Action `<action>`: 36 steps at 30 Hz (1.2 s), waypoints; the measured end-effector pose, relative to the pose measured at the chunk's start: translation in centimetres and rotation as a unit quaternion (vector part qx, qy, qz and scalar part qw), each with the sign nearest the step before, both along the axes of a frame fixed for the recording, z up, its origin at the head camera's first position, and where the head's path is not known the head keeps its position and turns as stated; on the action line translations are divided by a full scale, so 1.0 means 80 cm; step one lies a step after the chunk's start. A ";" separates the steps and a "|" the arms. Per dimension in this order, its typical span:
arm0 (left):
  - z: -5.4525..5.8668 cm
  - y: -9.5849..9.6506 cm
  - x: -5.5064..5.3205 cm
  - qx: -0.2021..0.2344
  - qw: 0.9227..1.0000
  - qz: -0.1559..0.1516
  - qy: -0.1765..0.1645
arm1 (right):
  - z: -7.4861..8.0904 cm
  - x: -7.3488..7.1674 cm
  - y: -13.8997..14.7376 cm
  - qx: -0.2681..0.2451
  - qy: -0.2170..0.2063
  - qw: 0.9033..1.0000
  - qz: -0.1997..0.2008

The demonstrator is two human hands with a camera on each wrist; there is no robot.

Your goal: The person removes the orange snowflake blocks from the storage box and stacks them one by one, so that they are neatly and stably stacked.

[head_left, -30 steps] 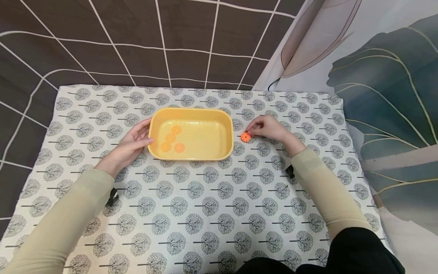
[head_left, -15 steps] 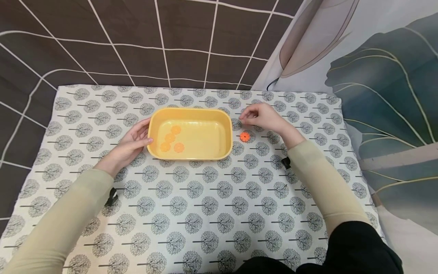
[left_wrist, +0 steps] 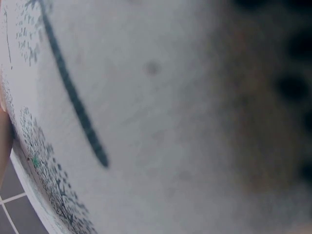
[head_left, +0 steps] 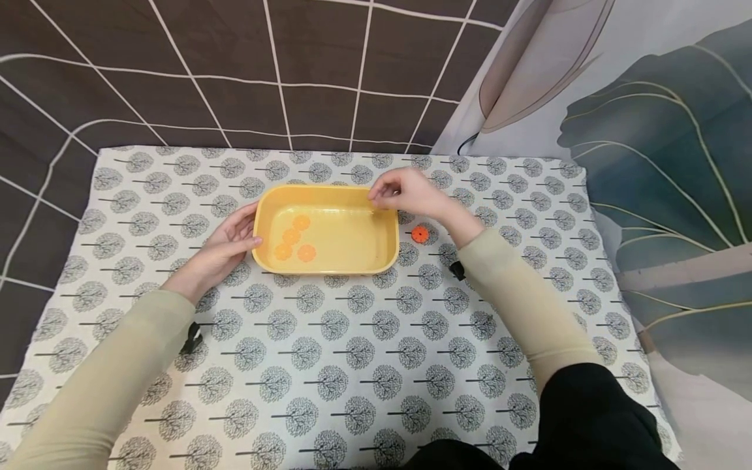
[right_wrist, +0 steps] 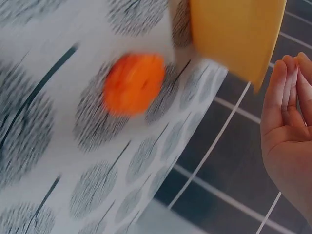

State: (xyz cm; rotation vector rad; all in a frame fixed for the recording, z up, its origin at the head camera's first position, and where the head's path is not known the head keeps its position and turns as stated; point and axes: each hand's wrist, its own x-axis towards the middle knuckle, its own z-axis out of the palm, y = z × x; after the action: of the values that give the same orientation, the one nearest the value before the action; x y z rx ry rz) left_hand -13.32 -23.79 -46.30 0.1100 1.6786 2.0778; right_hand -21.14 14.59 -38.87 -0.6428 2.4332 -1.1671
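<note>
A yellow plastic basin (head_left: 329, 267) stands on the tablecloth. My left hand (head_left: 226, 241) holds its left end, thumb on the rim and fingers along the outer wall. Several orange scalloped discs (head_left: 307, 253) lie flat on the left side of the basin's floor. My right hand (head_left: 408, 189) is over the basin's back right corner, fingertips drawn together with the thumb. Whether something thin is between those fingertips cannot be made out. Right of the basin, a brighter orange scalloped piece with dark dots (head_left: 420, 234) lies on the cloth; the right wrist view shows it blurred (right_wrist: 134, 85).
The white tablecloth (head_left: 352, 326) has a printed tree pattern. Behind the table hangs a dark cloth with a white grid (head_left: 317, 65). A patterned curtain (head_left: 664, 143) hangs at the right. The left wrist view shows mostly blurred tablecloth (left_wrist: 136, 117).
My right hand has left the dotted orange piece, risen, and moved left over the basin's right end. That piece stays on the cloth. My left hand and the basin have kept their places.
</note>
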 end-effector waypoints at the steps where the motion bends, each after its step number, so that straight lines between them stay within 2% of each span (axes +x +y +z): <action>1: 0.000 0.001 0.000 0.003 1.000 0.001 0.000 | -0.001 0.000 -0.006 -0.003 -0.003 1.000 0.003; 14: -0.004 0.000 0.000 0.004 1.000 0.001 0.010 | -0.027 0.002 -0.073 -0.006 -0.023 0.998 0.050; 24: -0.002 0.000 0.000 0.008 1.000 0.004 0.005 | -0.046 0.007 -0.108 -0.019 -0.067 0.995 0.074; 36: -0.004 0.000 0.001 0.021 1.000 0.006 0.018 | -0.062 0.019 -0.138 0.002 -0.061 0.993 0.104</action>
State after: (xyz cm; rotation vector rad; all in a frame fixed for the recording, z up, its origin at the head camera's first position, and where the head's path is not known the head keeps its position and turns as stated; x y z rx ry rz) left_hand -13.25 -23.77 -46.65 0.1528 1.6613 2.1312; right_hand -19.66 3.51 -43.85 -0.7797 2.2059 -1.0843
